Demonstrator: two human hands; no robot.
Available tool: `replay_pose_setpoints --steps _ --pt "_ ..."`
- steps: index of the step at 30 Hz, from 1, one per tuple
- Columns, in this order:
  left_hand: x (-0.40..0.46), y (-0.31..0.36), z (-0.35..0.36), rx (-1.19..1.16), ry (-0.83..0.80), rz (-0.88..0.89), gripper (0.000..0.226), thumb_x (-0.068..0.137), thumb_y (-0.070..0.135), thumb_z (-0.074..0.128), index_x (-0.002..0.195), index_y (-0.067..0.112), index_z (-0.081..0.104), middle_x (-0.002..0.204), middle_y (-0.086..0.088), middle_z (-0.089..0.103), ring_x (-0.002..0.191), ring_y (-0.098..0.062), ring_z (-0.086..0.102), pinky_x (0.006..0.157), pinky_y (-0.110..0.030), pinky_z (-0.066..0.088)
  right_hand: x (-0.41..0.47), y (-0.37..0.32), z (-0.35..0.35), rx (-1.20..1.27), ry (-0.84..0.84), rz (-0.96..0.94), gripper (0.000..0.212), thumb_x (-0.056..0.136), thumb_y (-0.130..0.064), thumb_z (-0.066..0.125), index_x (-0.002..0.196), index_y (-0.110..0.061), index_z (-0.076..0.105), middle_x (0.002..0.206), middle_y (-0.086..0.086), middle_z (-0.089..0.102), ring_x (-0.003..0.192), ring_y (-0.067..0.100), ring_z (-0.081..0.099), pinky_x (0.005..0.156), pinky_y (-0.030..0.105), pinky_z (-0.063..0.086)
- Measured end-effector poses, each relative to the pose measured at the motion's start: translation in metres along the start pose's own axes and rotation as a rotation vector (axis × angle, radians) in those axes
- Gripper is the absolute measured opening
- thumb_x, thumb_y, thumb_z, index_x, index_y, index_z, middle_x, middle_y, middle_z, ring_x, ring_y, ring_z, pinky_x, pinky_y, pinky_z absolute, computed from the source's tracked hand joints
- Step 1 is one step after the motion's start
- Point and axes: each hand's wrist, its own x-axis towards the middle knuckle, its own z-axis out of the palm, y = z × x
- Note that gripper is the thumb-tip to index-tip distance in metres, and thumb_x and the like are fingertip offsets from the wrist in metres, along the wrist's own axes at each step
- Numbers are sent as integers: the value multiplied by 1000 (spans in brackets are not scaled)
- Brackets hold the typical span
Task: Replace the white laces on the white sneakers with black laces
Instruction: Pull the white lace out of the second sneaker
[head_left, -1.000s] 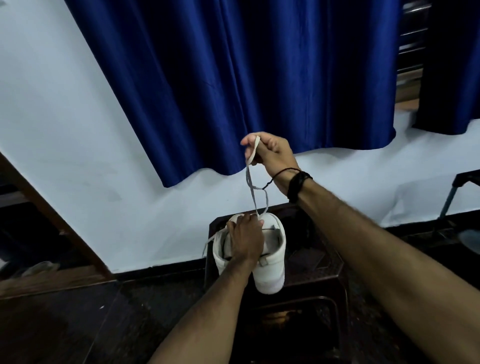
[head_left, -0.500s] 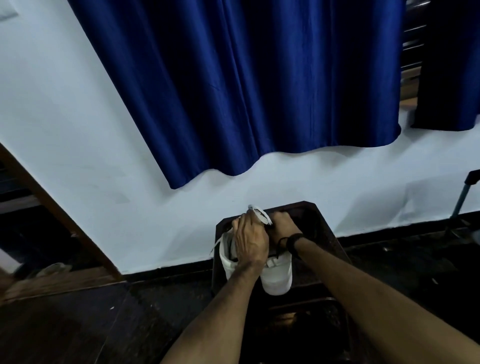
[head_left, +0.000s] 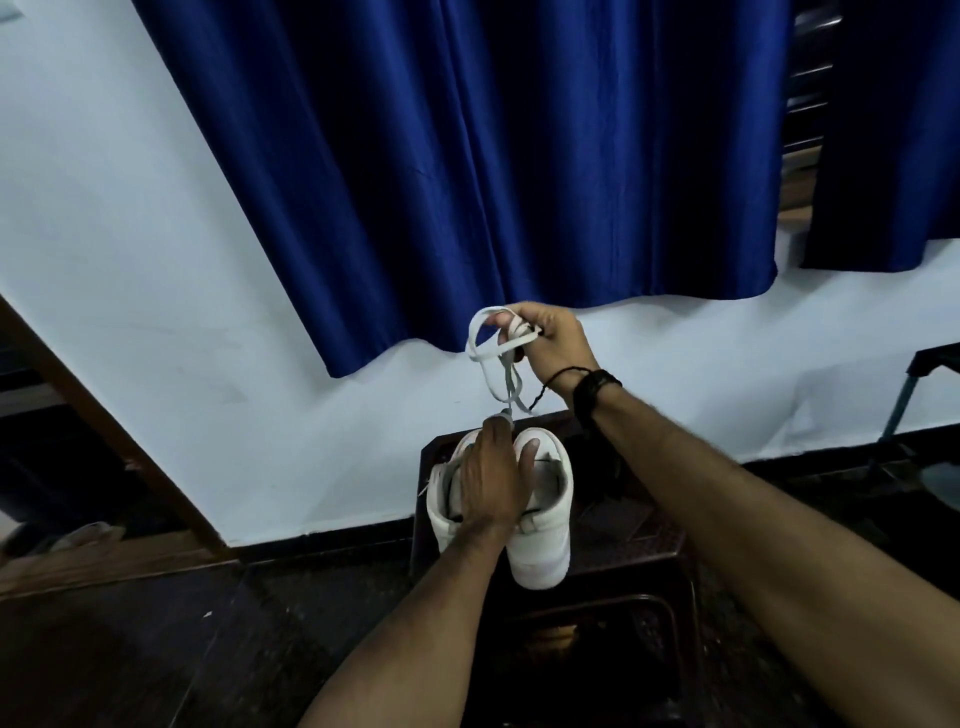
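Note:
Two white sneakers (head_left: 543, 514) stand side by side on a dark stool (head_left: 644, 540), heels toward me. My left hand (head_left: 493, 478) rests on top of them, fingers spread over the tongues and covering most of the left sneaker. My right hand (head_left: 545, 340) is raised above the sneakers and grips a loop of white lace (head_left: 491, 353). The lace runs down from that hand to the shoe tops, where it disappears behind my left fingers. No black laces are in view.
A blue curtain (head_left: 467, 156) hangs on the pale wall behind the stool. A dark wooden frame (head_left: 104, 415) slants at the left. A metal stand leg (head_left: 904, 400) is at the right. The floor is dark.
My right hand has gone from down at the sneakers up and to the right, drawing a loop of white lace up with it. My left hand stays on the sneakers.

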Motion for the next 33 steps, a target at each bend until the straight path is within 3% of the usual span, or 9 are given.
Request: replay_pose_setpoints --steps 6,9,13,18,20,23,26,29,33 --pt "3 -6 -5 -297 -103 -98 30 95 35 48 100 13 69 98 -10 72 97 -29 66 78 -39 52 -12 2 2 -272 -138 122 21 86 -2 60 82 -17 74 64 -1 68 54 8 64 63 21 53" --pt "22 -8 -34 -764 -206 -338 28 81 21 49 92 13 73 89 -8 75 85 -24 69 75 -38 56 -18 -3 1 -340 -165 192 24 85 2 57 83 -14 75 61 0 68 51 5 64 57 15 51" --pt "53 -4 -103 -1199 -358 -731 33 93 22 41 89 6 70 83 -17 72 69 -30 68 62 -32 56 -15 -29 19 -438 -199 166 15 83 -9 63 84 -14 77 77 10 74 78 22 71 80 36 58" --pt "49 -23 -173 -1686 -593 -728 90 87 78 27 117 3 65 110 -29 66 92 -42 68 92 -50 50 -15 -79 57 -543 -177 80 18 81 -10 61 86 -16 77 76 8 72 80 19 66 77 28 53" --pt "49 -35 -191 -1679 -572 -698 102 73 92 27 115 8 66 100 -22 67 78 -34 67 75 -40 51 -20 -93 69 -577 -196 45 20 83 -10 62 95 -17 77 77 4 68 79 15 61 69 22 46" --pt "50 -43 -221 -1337 -542 -586 56 87 71 48 96 18 65 68 -3 56 47 -11 40 51 -24 24 -28 -100 86 -596 -289 20 20 83 -13 66 100 -20 76 84 2 70 82 12 62 67 19 42" --pt "51 -56 -240 -1004 -458 -567 25 98 38 57 91 16 67 55 3 39 46 -8 20 45 -22 17 -42 -93 99 -328 -372 133 19 84 -16 62 98 -20 75 81 -4 65 83 11 55 70 22 42" --pt "49 -63 -258 -960 -387 -579 27 98 29 55 78 14 65 56 2 36 43 -7 21 42 -20 17 -63 -78 105 106 -462 300 31 88 -13 57 117 -21 66 103 -8 67 102 10 53 83 31 38" --pt "46 -71 -267 -1028 -415 -576 31 100 30 54 74 14 60 53 4 46 37 -5 26 39 -19 23 -94 -44 122 328 -680 432 60 79 -18 63 137 -26 48 128 -5 63 119 11 53 90 35 35"
